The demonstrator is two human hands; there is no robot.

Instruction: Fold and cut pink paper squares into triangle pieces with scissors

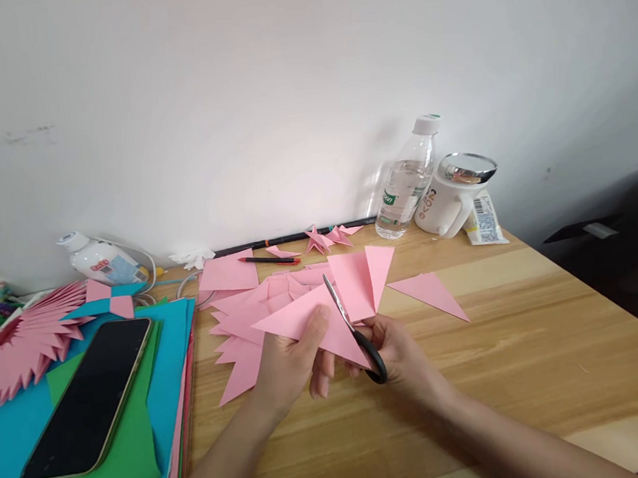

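My left hand (pixel 298 363) grips a folded pink sheet of paper (pixel 298 313), the thumb pressed on top and the fingers beneath. In my right hand (pixel 403 356) are scissors (pixel 372 355) with black handles. Their blades point up and away, lying along the pink paper's right edge. Right of the blades, another creased pink paper piece (pixel 352 285) stands partly folded; whether it is still joined to the held sheet I cannot tell. Behind my left hand lie several pointed, folded pink pieces (pixel 236 316), partly covered. A loose pink triangle (pixel 430 293) rests to the right.
On the left, a phone (pixel 90 400) lies on green and blue paper sheets (pixel 10 446), near a pleated pink fan shape (pixel 27 338). Along the wall stand a white bottle (pixel 101 260), a water bottle (pixel 407 180) and a lidded mug (pixel 448 195). A pen (pixel 269 259) lies behind the papers.
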